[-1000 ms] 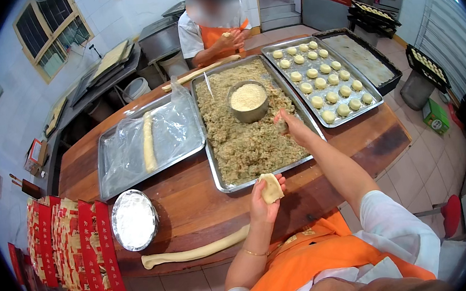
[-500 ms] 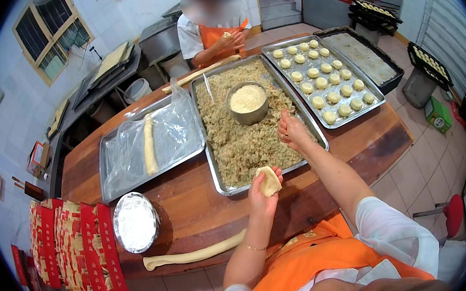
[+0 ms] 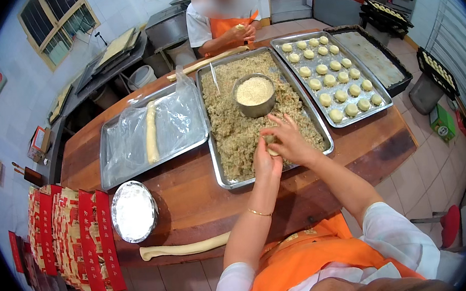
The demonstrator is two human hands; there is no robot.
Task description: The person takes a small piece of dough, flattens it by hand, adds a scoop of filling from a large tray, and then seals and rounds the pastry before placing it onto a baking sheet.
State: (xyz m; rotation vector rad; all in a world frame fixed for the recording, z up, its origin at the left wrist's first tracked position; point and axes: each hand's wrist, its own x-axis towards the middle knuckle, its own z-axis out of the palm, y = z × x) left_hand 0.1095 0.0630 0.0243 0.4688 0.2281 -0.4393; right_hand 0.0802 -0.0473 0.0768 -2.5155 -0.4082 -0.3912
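Observation:
My left hand (image 3: 266,162) cups a small piece of dough (image 3: 272,152), mostly hidden by fingers, above the near edge of the filling tray. Over it bends my right hand (image 3: 296,145), its thumb and forefinger closed at the dough and its other fingers raised. Beneath both hands, the metal tray (image 3: 220,172) holds a crumbly brownish filling (image 3: 231,129). A round metal bowl (image 3: 256,108) of pale grains sits in that filling, and a white-handled utensil (image 3: 215,79) stands at its far left. A dough roll (image 3: 186,247) lies along the near table edge.
Left stands a tray (image 3: 114,176) with plastic film and a dough strip (image 3: 151,133). A foil-covered round container (image 3: 134,211) is nearer. Shaped dough rounds fill a tray (image 3: 389,102) at right, beside a dark pan (image 3: 373,56). Across the table, a co-worker's hands (image 3: 243,32) hold dough.
My right hand has come from over the filling to the dough in my left hand. The left hand has risen slightly away from me, and the view has shifted a little.

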